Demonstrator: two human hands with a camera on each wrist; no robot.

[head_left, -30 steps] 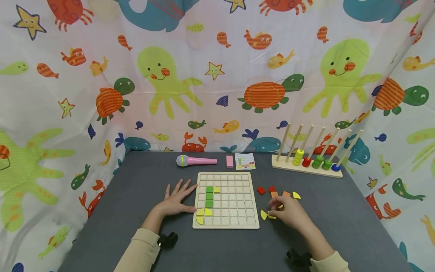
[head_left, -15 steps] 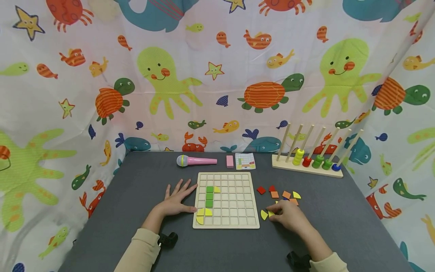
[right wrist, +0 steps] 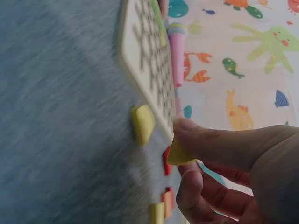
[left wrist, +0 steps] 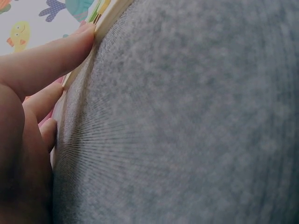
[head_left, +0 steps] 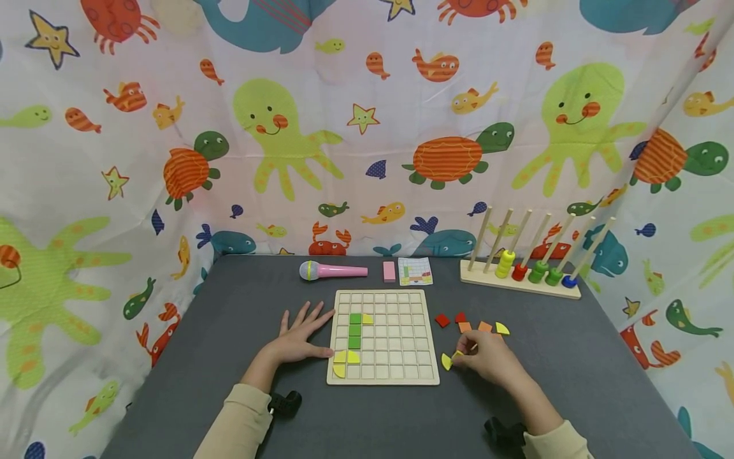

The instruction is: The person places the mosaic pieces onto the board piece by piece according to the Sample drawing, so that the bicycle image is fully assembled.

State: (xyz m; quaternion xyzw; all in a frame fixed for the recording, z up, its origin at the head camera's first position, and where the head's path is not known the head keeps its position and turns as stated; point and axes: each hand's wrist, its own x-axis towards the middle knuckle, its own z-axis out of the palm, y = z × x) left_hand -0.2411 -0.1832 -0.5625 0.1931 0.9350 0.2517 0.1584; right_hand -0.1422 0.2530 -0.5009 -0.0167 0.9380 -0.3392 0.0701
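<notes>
My left hand [head_left: 295, 339] lies on the table with fingers spread; its thumb and a fingertip touch the left edge of a wooden grid board [head_left: 395, 331]. Green squares [head_left: 355, 330] and several yellow tiles [head_left: 340, 357] sit in the board's left columns. To the right of the board, my right hand [head_left: 487, 358] pinches a yellow quarter-circle tile [right wrist: 180, 155] between thumb and finger. Beside it, another yellow quarter-circle tile [head_left: 446, 361] lies on the table. My palm and fingers partly cover the loose tiles under the right hand.
Red tiles [head_left: 442, 320], orange tiles [head_left: 485, 326] and a yellow tile [head_left: 502, 328] lie beyond the right hand. Behind the board are a pink toy microphone [head_left: 338, 271], a pink block [head_left: 389, 271] and a pattern card [head_left: 415, 271]. A peg abacus [head_left: 522, 280] stands back right.
The right thumb and finger have closed on a yellow quarter-circle tile and raised it slightly from the table. The left hand and the board stay where they were.
</notes>
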